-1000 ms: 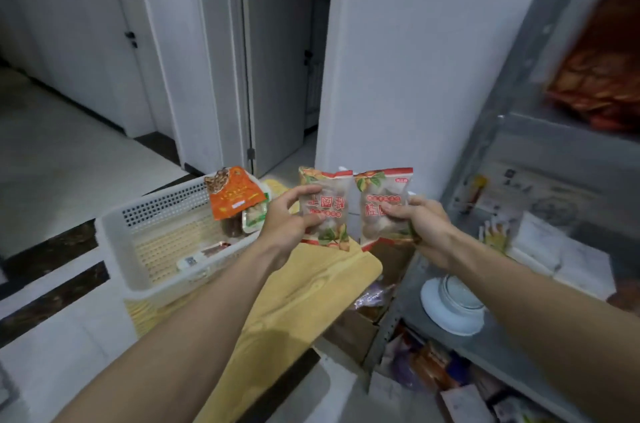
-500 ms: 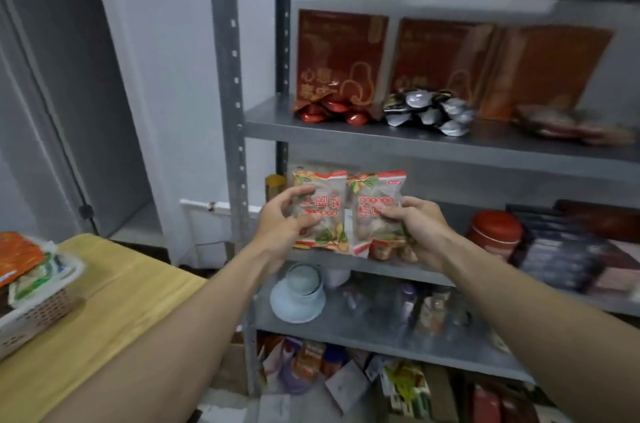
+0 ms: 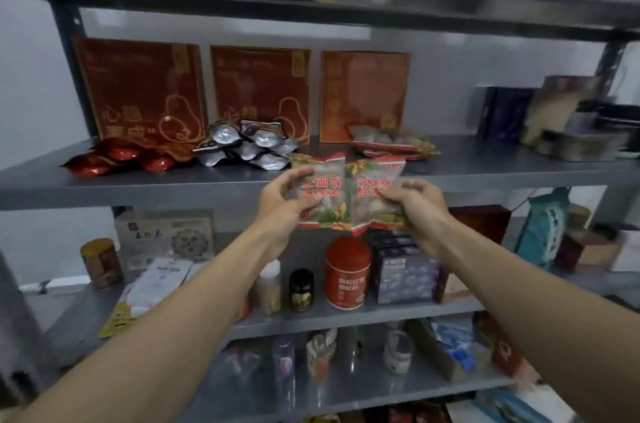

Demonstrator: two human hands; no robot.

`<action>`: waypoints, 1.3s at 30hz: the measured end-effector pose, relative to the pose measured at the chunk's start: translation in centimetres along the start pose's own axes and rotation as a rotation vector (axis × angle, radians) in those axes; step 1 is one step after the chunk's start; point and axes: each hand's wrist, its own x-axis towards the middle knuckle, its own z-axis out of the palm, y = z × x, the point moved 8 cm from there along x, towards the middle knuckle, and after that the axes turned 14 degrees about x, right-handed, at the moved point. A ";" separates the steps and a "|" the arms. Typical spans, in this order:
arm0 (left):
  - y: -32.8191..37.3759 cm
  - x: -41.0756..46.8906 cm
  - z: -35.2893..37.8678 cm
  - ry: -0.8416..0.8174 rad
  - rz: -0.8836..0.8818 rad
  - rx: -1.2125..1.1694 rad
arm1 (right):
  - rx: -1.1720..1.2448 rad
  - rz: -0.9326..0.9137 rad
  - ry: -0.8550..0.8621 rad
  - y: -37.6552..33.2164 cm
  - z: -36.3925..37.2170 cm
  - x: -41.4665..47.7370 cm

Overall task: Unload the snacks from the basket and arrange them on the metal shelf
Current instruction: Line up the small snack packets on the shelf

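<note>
The left hand pinches one snack packet by its left edge, thumb in front and fingers curled behind. The right hand grips a second packet the same way on its right side. Both packets are pale, see-through plastic with red lettering, a red strip along the bottom and printed green leaves; light round pieces show inside. They are held upright, side by side with their inner edges touching, in the air in front of the front lip of the metal shelf.

On that tier lie matching packets, a heap of silver pouches and red pouches, with red boxes standing along the back. The tier below carries a red canister, a yellow-lidded jar with brown contents, a small dark jar and a clear bottle of something pale.
</note>
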 end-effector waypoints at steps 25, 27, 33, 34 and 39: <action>-0.8 21.2 16.3 -0.069 0.132 0.349 | -0.300 -0.193 0.037 -5.7 -8.3 24.5; -1.1 21.4 16.2 -0.060 0.143 0.368 | -0.324 -0.199 0.022 -5.7 -8.2 24.7; -1.4 21.4 15.7 -0.027 0.130 0.358 | -0.299 -0.200 0.027 -5.5 -8.5 24.9; -1.4 21.3 15.7 -0.023 0.131 0.367 | -0.277 -0.192 0.024 -5.5 -8.5 24.9; -1.5 21.2 15.6 -0.015 0.131 0.408 | -0.216 -0.170 0.012 -5.3 -8.9 24.8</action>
